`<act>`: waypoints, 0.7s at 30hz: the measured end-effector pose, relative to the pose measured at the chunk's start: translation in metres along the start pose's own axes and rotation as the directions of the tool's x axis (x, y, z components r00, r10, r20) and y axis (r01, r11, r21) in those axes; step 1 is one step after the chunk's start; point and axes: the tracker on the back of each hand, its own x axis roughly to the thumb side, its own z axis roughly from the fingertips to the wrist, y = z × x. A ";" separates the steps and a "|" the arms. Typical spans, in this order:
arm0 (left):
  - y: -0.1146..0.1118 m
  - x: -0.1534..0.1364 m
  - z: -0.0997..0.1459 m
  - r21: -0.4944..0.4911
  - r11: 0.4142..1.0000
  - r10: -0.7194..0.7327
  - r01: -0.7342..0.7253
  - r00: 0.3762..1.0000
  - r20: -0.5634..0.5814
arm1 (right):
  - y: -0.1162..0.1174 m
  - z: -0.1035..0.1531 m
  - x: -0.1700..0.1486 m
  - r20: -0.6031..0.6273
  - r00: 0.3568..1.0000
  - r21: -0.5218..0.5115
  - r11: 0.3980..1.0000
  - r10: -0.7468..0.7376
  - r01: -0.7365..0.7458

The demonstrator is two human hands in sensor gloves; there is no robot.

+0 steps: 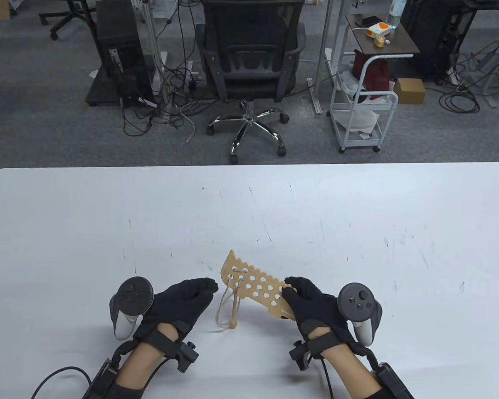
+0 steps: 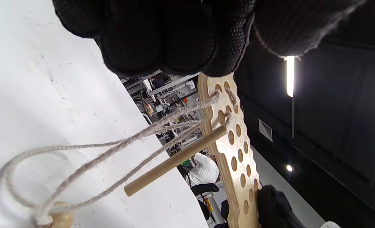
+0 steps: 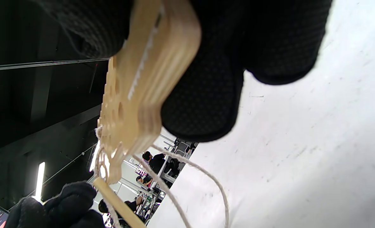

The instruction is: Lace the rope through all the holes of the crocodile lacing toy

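In the table view, a flat pale wooden crocodile-shaped lacing board dotted with round holes is held tilted above the white counter, near its front edge, between the two hands. The right hand, in a black glove with a dark grey tracker on its back, has its grip closed on the board's right end, thumb on the upper face. The left hand, also black-gloved and carrying its own tracker, sits just beside the board's left end with fingers bunched together; whether this grip touches the board or holds anything cannot be told here. A thin beige rope hangs from holes near the board's left end and loops down to a small wooden bead on the counter. Beyond the counter stand a black office chair and a white wheeled cart. In the left wrist view, the left fingertips are clustered close above the board's end, the rope passes through the first holes, and a slim wooden dowel needle sticks out of one hole at a slant; the bead lies on the counter at the bottom edge. In the right wrist view, the right fingers clamp the board's thick end edge-on, with the rope drooping below it toward the counter.
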 end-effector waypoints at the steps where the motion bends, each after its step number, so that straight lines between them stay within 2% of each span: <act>1: -0.001 0.002 0.000 -0.004 1.000 -0.024 0.024 1.000 0.010 | 0.000 0.000 0.000 0.001 1.000 -0.004 1.000 -0.004 0.004; 9: -0.012 0.015 0.003 -0.032 0.987 -0.154 0.155 0.987 0.038 | 0.004 0.003 0.003 0.016 0.999 0.000 1.000 -0.028 0.028; 14: -0.017 0.020 0.004 -0.013 0.938 -0.346 0.347 0.937 0.039 | 0.007 0.006 0.006 0.034 0.999 0.011 0.999 -0.034 0.033; 21: -0.023 0.018 0.004 -0.043 0.944 -0.328 0.328 0.945 0.017 | 0.013 0.008 0.009 0.048 0.998 0.037 0.998 -0.047 0.045</act>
